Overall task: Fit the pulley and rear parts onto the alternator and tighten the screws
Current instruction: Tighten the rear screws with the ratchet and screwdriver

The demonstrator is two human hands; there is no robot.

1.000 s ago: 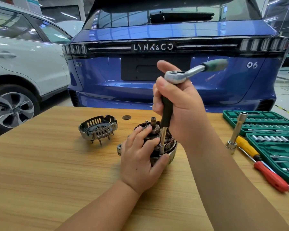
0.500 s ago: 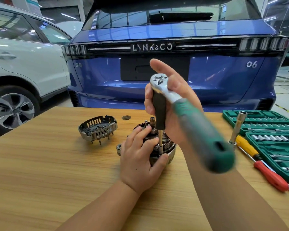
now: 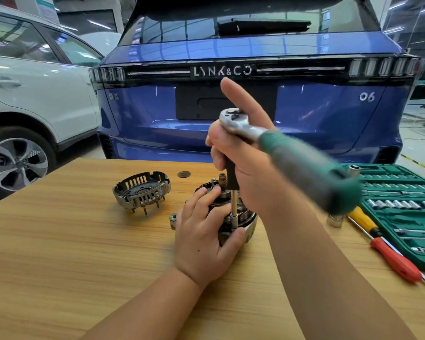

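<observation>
Two hands are kept on the alternator at mid-table: it is gripped by the left hand, while the ratchet wrench, standing upright directly above it, is clasped around its extension by the right hand.

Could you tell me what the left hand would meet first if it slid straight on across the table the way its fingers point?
The left hand already grips the alternator; its fingers point away toward its central shaft, probably met first.
</observation>
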